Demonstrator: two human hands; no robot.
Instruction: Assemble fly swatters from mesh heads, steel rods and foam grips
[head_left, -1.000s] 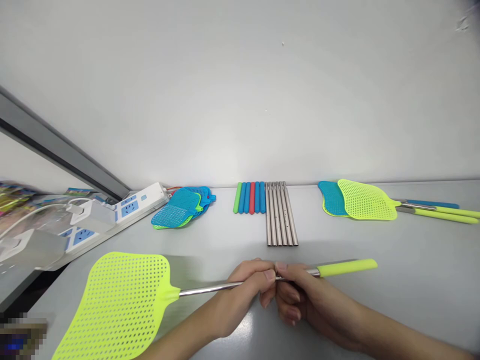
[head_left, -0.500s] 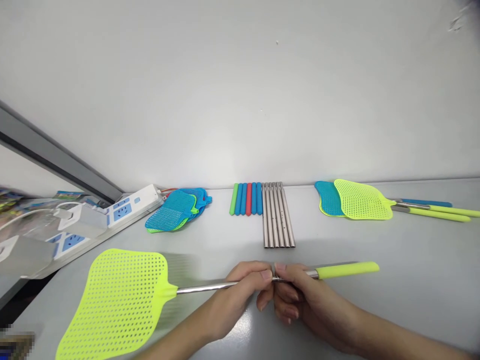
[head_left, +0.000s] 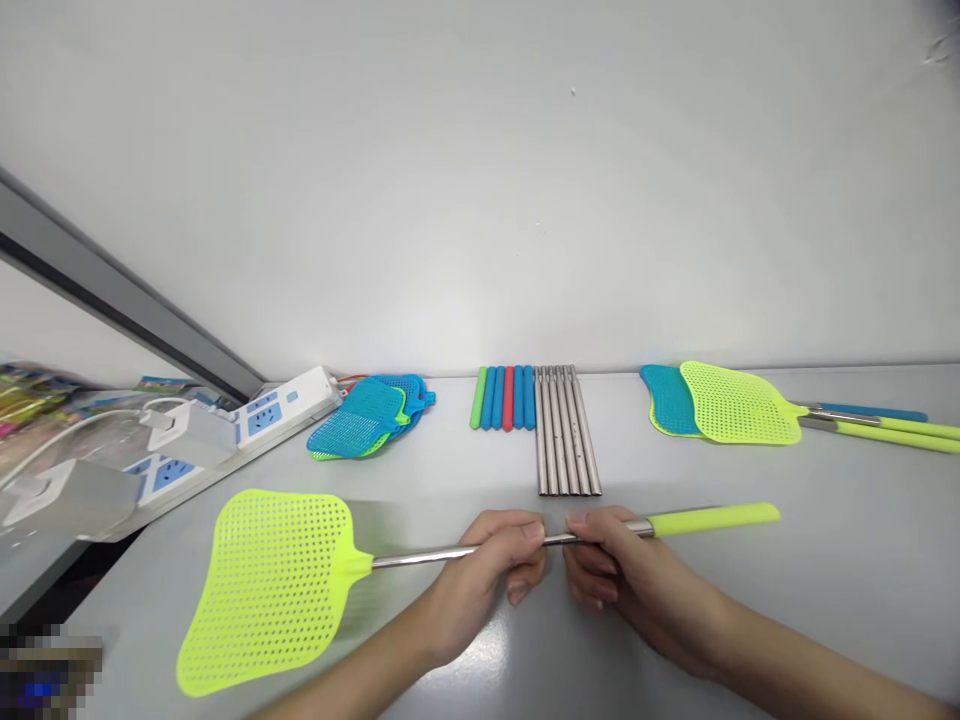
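Note:
A yellow-green fly swatter [head_left: 274, 590] lies across the front, its mesh head at the left and its yellow-green grip at the right. My left hand [head_left: 491, 570] is closed around the thin metal rod, thumb on top. Further right, my right hand [head_left: 637, 570] pinches the same rod close to the grip. A short stretch of bare rod shows between the two hands. Beyond them, several metal tubes [head_left: 566, 430] lie side by side, next to a row of green, blue and red handle grips [head_left: 504, 398].
Loose blue and green swatter heads [head_left: 360, 418] are piled at the back left, beside white power strips [head_left: 255, 430] with plugs and cables. Complete swatters [head_left: 742, 402] lie stacked at the back right. A white wall [head_left: 525, 180] rises behind the grey table [head_left: 480, 660].
My hands have moved apart along the rod, so the gap between them is wider. The whole view has shifted slightly, with things appearing further right.

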